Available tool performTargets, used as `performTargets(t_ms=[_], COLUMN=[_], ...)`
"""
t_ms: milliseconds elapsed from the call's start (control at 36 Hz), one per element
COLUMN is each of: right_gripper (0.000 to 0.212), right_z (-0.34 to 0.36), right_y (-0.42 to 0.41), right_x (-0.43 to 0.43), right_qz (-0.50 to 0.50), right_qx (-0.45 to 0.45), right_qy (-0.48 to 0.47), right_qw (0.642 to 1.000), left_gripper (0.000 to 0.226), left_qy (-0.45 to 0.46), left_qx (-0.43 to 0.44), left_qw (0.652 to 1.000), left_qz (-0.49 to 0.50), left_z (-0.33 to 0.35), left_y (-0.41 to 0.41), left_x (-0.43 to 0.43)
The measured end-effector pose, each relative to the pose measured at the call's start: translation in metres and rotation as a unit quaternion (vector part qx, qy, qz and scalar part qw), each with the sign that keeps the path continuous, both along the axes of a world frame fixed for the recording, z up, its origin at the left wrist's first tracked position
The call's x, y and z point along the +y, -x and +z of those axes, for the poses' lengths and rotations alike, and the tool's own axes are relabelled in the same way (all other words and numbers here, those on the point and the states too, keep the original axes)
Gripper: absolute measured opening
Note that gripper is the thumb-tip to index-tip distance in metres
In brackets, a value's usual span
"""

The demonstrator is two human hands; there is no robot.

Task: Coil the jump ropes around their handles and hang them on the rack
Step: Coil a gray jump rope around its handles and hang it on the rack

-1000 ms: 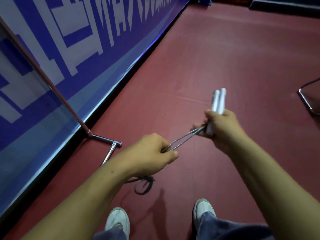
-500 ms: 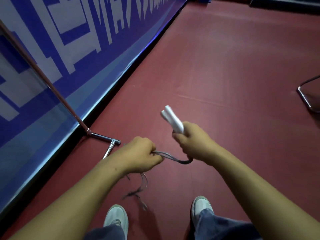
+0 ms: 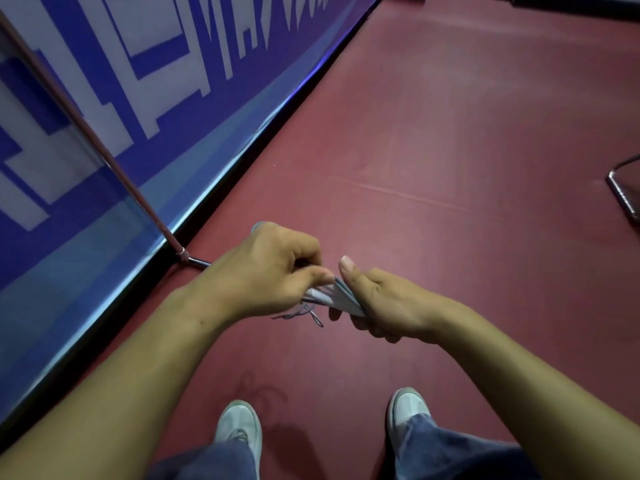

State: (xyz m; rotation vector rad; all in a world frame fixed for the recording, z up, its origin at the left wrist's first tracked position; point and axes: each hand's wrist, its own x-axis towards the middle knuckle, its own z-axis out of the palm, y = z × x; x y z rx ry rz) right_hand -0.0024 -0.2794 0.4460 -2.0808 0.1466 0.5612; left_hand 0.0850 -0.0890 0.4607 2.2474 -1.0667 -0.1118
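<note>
at mid-frame the right grip [image 3: 384, 303] is closed round the paired handles [image 3: 346, 305] while the left grip [image 3: 270, 271] pinches the rope [image 3: 316, 317] just beside them; if that pinch slackens, the wound turns could spring loose and the dangling tail unwind.

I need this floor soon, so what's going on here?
A person standing on the red floor is coiling a rope. Their right grip holds the white handles; the left grip pinches the rope close by them. A loose end dangles below. This rope is not yet hung.
</note>
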Motion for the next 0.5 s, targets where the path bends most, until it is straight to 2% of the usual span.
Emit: performTargets(t_ms=[167, 333, 361, 389, 417, 472, 500], right_gripper=[0.072, 0.082, 0.074, 0.050, 0.018, 0.035, 0.023], right_z=[0.012, 0.006, 0.010, 0.011, 0.017, 0.021, 0.017], right_y=[0.017, 0.021, 0.022, 0.023, 0.025, 0.027, 0.028], right_x=[-0.003, 0.011, 0.014, 0.016, 0.019, 0.025, 0.027], right_qz=[0.040, 0.104, 0.117, 0.136, 0.159, 0.229, 0.230], right_qx=[-0.009, -0.014, -0.020, -0.025, -0.017, -0.039, -0.040], right_qy=[-0.021, 0.065, 0.058, 0.049, 0.045, 0.063, 0.079], right_qw=[0.999, 0.992, 0.991, 0.989, 0.986, 0.971, 0.969], left_gripper=[0.017, 0.018, 0.018, 0.018, 0.018, 0.017, 0.016], left_qy=[0.056, 0.064, 0.069, 0.075, 0.081, 0.088, 0.088], left_qx=[0.052, 0.045, 0.049, 0.056, 0.062, 0.070, 0.075], left_qw=[0.995, 0.996, 0.996, 0.995, 0.994, 0.993, 0.993], left_qz=[0.066, 0.036, 0.036, 0.039, 0.039, 0.030, 0.025], left_z=[0.012, 0.011, 0.011, 0.010, 0.009, 0.010, 0.010], left_y=[-0.018, -0.008, -0.009, -0.009, -0.009, -0.007, -0.005], left_x=[0.024, 0.014, 0.014, 0.014, 0.014, 0.011, 0.009])
